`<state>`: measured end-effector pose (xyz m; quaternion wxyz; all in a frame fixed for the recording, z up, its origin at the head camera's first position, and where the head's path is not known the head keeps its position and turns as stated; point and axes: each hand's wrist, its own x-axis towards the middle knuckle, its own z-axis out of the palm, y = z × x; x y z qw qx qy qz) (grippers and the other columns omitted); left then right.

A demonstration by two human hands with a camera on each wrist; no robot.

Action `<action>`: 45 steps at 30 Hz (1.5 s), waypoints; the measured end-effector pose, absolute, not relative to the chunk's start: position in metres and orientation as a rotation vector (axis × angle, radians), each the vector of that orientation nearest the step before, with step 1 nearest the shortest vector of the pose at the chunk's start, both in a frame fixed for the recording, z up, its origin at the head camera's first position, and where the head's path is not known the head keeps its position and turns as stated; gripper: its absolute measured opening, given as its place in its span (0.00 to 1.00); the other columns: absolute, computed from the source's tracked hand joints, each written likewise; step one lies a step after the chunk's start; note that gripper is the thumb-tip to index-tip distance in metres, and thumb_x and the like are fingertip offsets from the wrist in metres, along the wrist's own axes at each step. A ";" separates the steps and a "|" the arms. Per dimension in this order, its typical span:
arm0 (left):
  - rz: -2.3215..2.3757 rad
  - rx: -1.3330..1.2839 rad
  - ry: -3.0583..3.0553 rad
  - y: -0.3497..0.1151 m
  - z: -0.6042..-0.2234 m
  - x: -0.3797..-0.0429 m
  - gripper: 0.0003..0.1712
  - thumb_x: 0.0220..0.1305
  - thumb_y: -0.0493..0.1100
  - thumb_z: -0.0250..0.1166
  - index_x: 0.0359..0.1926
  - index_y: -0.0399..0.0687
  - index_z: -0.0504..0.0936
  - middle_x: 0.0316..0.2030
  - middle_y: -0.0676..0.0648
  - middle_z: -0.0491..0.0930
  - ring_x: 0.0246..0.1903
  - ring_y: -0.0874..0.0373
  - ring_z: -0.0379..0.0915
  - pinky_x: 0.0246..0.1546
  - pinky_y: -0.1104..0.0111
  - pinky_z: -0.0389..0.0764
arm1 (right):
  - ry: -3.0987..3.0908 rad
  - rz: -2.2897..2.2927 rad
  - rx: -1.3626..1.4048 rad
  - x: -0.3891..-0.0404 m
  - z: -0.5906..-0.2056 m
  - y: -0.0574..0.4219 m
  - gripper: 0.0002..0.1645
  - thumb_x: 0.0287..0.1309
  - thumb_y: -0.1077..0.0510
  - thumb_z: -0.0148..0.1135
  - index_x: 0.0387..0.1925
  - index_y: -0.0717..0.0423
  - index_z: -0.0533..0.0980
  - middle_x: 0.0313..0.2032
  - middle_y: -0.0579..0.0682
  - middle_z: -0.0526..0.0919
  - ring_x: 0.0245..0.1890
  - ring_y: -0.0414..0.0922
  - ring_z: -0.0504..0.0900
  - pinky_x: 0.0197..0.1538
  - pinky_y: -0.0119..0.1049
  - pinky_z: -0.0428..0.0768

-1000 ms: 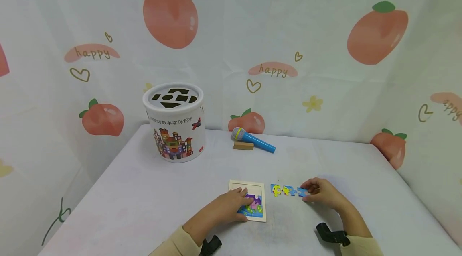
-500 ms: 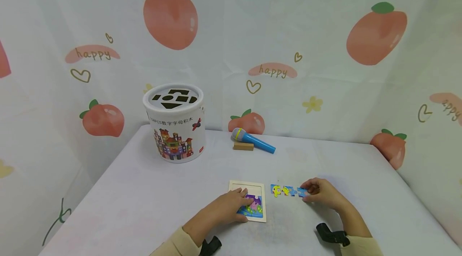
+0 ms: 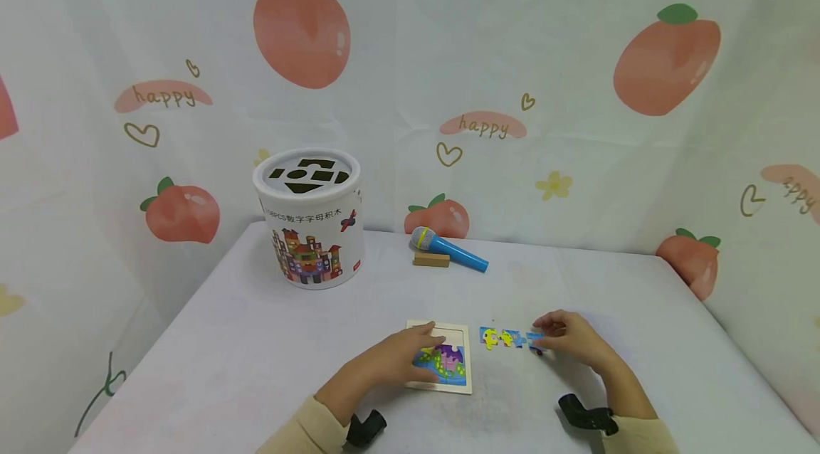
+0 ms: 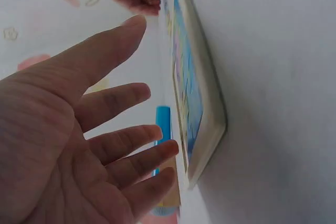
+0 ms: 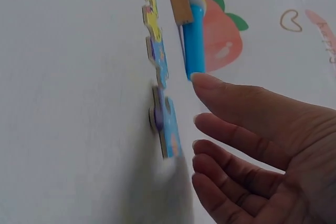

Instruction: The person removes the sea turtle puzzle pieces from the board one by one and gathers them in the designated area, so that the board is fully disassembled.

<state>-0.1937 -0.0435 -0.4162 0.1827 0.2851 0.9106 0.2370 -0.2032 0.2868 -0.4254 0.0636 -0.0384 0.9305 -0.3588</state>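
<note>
My left hand (image 3: 392, 359) hovers over a wooden puzzle tray (image 3: 468, 361), its fingers spread and holding nothing. The left wrist view shows a gap between the fingertips and the tray's edge (image 4: 214, 135). Coloured pieces (image 3: 451, 363) fill the tray's near part; bare wood shows at its far end. Right of the tray lies a short row of loose jigsaw pieces (image 3: 510, 338), yellow and blue. Beside the row's right end is my right hand (image 3: 573, 337), fingers loosely bent. In the right wrist view, its fingertips are apart from the end jigsaw piece (image 5: 170, 129).
Towards the back of the white table (image 3: 359, 340) lies a blue toy microphone (image 3: 458, 252) with a small wooden block (image 3: 431, 260) in front of it. A white block bucket (image 3: 310, 226) stands at the back left. A peach-print cloth (image 3: 397, 48) hangs behind.
My left hand has lifted off the puzzle and spread its fingers, moving slightly left. The right hand has let go of the end jigsaw piece and risen a little.
</note>
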 end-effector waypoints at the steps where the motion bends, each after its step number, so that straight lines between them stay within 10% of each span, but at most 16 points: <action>1: 0.693 0.789 2.563 -0.046 -0.416 -0.195 0.35 0.54 0.55 0.67 0.63 0.60 0.70 0.69 0.49 0.60 0.68 0.49 0.56 0.65 0.52 0.63 | 2.823 -1.086 -0.125 -0.203 -0.425 0.284 0.21 0.45 0.56 0.71 0.41 0.64 0.79 0.39 0.54 0.82 0.39 0.46 0.78 0.43 0.39 0.78; 17: 0.905 0.737 2.472 -0.072 -0.425 -0.216 0.42 0.55 0.51 0.68 0.67 0.40 0.63 0.70 0.44 0.58 0.71 0.48 0.49 0.69 0.52 0.54 | 2.749 -1.118 -0.436 -0.227 -0.414 0.203 0.21 0.49 0.56 0.70 0.45 0.62 0.79 0.40 0.53 0.83 0.39 0.44 0.78 0.47 0.41 0.81; 25: 0.884 0.740 2.473 -0.075 -0.428 -0.217 0.44 0.55 0.51 0.68 0.68 0.40 0.61 0.70 0.44 0.56 0.71 0.47 0.48 0.69 0.51 0.53 | 2.599 -1.111 -0.623 -0.232 -0.414 0.157 0.19 0.49 0.59 0.69 0.44 0.62 0.80 0.35 0.51 0.81 0.33 0.40 0.75 0.35 0.26 0.76; 45: 0.834 0.769 2.498 -0.074 -0.432 -0.217 0.43 0.54 0.49 0.69 0.67 0.39 0.63 0.70 0.46 0.57 0.71 0.48 0.49 0.68 0.52 0.55 | 2.502 -1.114 -0.664 -0.226 -0.426 0.122 0.04 0.49 0.64 0.68 0.29 0.61 0.82 0.25 0.48 0.82 0.23 0.37 0.73 0.28 0.23 0.75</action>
